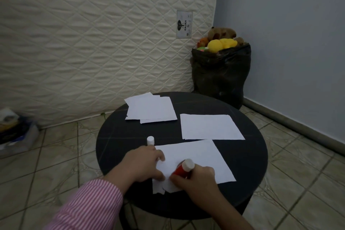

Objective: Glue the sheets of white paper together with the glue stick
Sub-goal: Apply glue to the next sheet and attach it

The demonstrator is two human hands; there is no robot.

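A white sheet of paper [197, 160] lies at the near side of the round black table [119, 136]. My left hand [143, 164] presses down on the sheet's left part with its fingers bent. My right hand [194, 181] grips a red glue stick [183, 169] with a white end, tilted over the sheet's near left area. A white cap [150, 140] stands upright just beyond my left hand. A second sheet [209, 126] lies at the table's right, and a loose stack of sheets [151, 108] sits at the far side.
A quilted mattress [93, 43] leans against the wall behind the table. A black bag [220, 74] full of stuffed toys stands in the corner at the back right. A pile of things [15, 130] lies on the tiled floor at the left.
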